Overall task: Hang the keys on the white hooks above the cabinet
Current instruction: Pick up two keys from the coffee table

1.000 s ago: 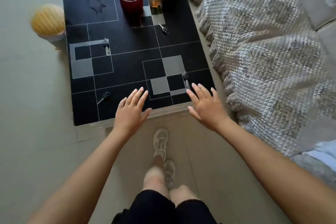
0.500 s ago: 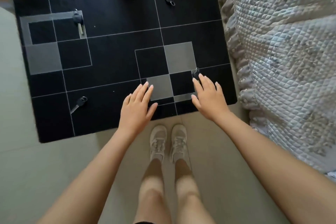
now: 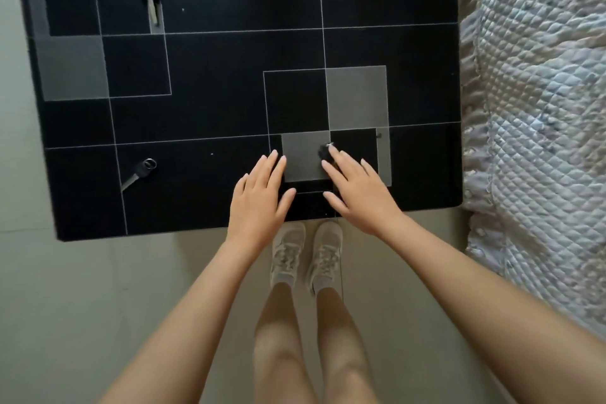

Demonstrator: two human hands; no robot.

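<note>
soft, dim indoor light, faint shadows, slight motion blur, wide-angle bending at the edges

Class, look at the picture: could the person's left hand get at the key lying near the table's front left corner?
Probably yes. The left hand is open and holds nothing, and only bare table lies between it and that key.

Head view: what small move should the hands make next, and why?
Probably pinch the key under the right hand and lift it. That hand lies open with its fingertips over the key's black head on the table, nothing gripped yet; the left hand is open beside it.
</note>
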